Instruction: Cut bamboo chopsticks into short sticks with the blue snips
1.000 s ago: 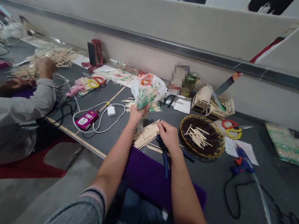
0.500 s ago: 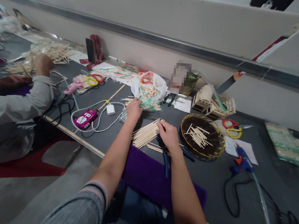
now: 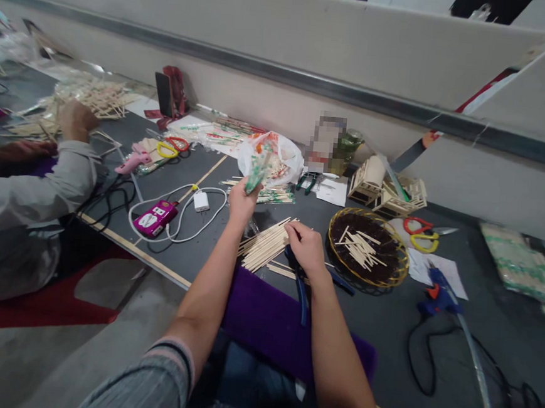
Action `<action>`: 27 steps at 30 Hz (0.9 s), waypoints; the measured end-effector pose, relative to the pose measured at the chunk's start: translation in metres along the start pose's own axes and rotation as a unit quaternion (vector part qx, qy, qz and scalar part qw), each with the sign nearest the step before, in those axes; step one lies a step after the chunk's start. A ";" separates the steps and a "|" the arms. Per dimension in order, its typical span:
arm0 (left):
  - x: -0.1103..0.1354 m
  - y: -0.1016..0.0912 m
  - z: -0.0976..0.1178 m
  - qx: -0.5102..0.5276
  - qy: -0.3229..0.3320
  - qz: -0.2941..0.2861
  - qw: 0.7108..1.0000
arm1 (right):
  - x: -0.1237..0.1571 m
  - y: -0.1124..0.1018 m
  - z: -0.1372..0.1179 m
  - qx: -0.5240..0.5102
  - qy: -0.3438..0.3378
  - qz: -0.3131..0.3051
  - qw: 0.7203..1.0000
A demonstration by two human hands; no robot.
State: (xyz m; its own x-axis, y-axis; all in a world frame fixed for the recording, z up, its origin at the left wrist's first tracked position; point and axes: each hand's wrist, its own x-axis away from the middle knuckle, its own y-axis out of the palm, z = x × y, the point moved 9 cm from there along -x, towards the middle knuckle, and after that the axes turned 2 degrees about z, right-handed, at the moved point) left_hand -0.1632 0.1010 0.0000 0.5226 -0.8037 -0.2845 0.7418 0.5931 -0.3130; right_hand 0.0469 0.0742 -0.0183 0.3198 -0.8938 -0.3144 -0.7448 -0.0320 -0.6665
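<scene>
My left hand is closed around a clear plastic wrapper with green print, which stands up out of the fist. Under and behind that hand lie more green-printed wrapped sticks. Close by, a pile of bare wooden sticks is spread on the dark table. At the pile's right end my right hand has its fingers pressed together; what they hold, if anything, is hidden. Blue-handled pliers lie partly beneath my right hand and forearm.
Right of my hands stands a yellow-rimmed basket with short stick pieces. Beyond it are scissors and a blue glue gun with a cord. A white plastic bag, a purple cabled box and a co-worker's sleeve are also around.
My left hand has lifted the green-printed wrapper from the wrapped sticks, and it now points upward. My right hand stays at the end of the stick pile.
</scene>
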 end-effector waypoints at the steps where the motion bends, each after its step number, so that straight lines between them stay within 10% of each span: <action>1: 0.003 0.003 0.001 0.072 -0.008 -0.012 0.997 | 0.000 -0.001 0.000 -0.002 0.002 0.002 1.000; 6: 0.021 0.028 -0.008 0.253 -0.080 -0.090 0.960 | 0.000 -0.004 -0.001 -0.011 0.008 0.008 1.000; 18: 0.034 0.053 -0.040 0.186 -0.119 -0.168 0.961 | 0.001 -0.003 0.003 -0.049 0.030 0.017 0.998; 27: 0.044 0.060 0.000 0.018 0.113 -0.254 0.960 | 0.004 -0.040 0.034 -0.299 0.158 0.232 0.912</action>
State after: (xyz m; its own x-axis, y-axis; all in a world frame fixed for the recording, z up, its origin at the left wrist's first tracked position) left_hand -0.0957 0.1008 -0.0310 -0.0121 -0.9558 -0.2938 0.8934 0.1217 -0.4325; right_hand 0.0978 0.0869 -0.0162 -0.2247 -0.9548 -0.1948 -0.9737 0.2279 0.0062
